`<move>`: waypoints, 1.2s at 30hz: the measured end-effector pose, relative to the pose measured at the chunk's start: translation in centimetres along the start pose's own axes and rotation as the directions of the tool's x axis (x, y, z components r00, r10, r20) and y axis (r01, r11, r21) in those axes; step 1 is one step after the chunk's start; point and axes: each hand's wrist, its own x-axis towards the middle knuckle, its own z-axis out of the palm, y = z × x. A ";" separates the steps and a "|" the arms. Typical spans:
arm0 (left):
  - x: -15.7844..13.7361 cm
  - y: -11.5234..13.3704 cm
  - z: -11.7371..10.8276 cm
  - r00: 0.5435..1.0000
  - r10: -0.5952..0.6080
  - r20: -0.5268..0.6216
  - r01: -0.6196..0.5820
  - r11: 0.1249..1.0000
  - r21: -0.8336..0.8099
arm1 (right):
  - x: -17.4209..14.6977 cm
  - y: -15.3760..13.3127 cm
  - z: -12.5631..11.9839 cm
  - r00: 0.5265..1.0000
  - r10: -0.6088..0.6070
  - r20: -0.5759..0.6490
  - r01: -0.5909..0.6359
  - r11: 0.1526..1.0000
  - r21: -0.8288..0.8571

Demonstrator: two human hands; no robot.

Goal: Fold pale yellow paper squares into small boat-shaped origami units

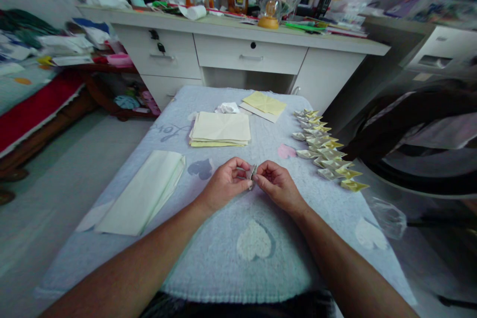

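Observation:
Between my two hands is a small folded piece of paper (253, 175), greyish white and held above the cloth-covered table. My left hand (230, 180) pinches its left side with thumb and fingers. On the other side, the fingertips of my right hand (278, 184) are closed on it too. My fingers cover much of the paper, so its full shape is hidden. To the right stand several folded paper boats (328, 151) in white and yellow, set in a slanting row. Beyond my hands lies a stack of cream and yellow paper sheets (221, 128).
A long folded pale sheet (143, 194) lies at the left. Toward the back are a crumpled white tissue (227, 108) and yellow and white squares (265, 103). A cluttered white desk (253, 32) stands behind the table (208, 258), and a washing machine (439, 54) is at the right.

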 end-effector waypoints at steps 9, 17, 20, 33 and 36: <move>-0.1 0.3 0.5 0.997 -0.007 -0.075 0.007 1.000 0.000 | -0.1 -0.9 0.6 0.989 -0.106 -0.099 0.096 0.990 -0.100; 0.0 0.6 1.1 0.984 -0.098 -0.151 0.096 0.995 -0.019 | -0.1 -0.6 0.4 0.964 -0.262 -0.053 0.235 0.926 -0.297; 0.0 0.9 1.0 0.982 -0.111 -0.156 0.095 0.990 -0.109 | -0.2 -0.6 0.3 0.958 -0.284 -0.030 0.259 0.909 -0.328; 0.0 -0.2 0.4 0.990 -0.080 -0.113 0.058 0.981 -0.187 | -0.4 -0.5 -0.2 0.967 -0.250 -0.039 0.230 0.935 -0.270; 0.0 -0.2 0.4 0.993 -0.076 -0.085 0.061 0.984 -0.168 | -0.3 -0.2 -0.2 0.987 -0.130 -0.093 0.114 0.981 -0.158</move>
